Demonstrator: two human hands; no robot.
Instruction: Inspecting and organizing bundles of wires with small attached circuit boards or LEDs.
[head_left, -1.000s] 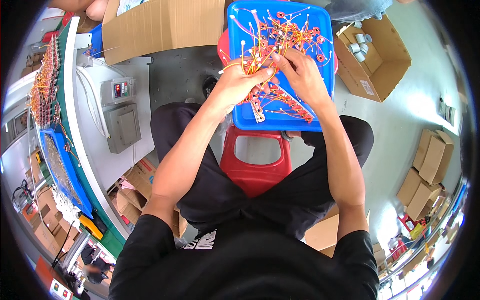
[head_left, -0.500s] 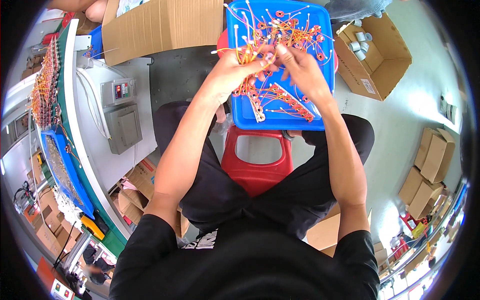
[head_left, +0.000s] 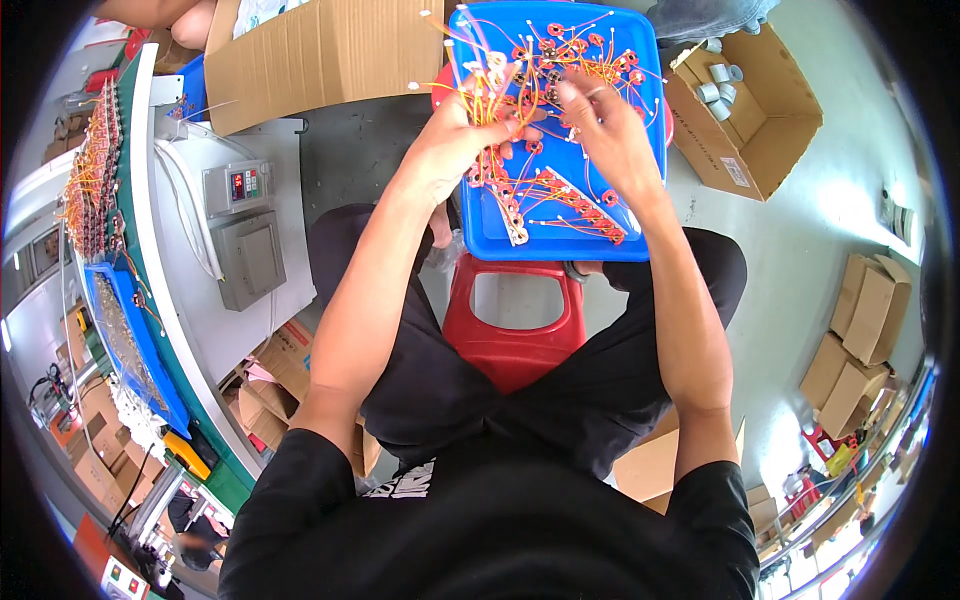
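Over the far left part of a blue tray [head_left: 553, 250], my left hand [head_left: 445, 150] is closed around a bunch of thin yellow and red wires [head_left: 487, 95] with white end connectors. Small round red circuit boards hang among them. My right hand [head_left: 618, 145] is over the tray's right side, thumb and fingers bent together at the pile of loose wired boards [head_left: 630, 70]; what they pinch is too small to make out. Nearer me in the tray lie a slanting strip of red boards [head_left: 585, 210] and a shorter pale strip [head_left: 513, 222].
A red stool [head_left: 515, 350] stands between my legs. At right is an open cardboard box [head_left: 785, 110] holding white rolls [head_left: 720, 90]. A green-topped bench [head_left: 140, 215] on the left carries wired boards and a blue bin [head_left: 160, 385]. Another person's jeans [head_left: 705, 18] show beyond the tray.
My left hand has shifted slightly left with the wire bunch. The hands, close together before, are now further apart, the right one having moved slightly right over the pile.
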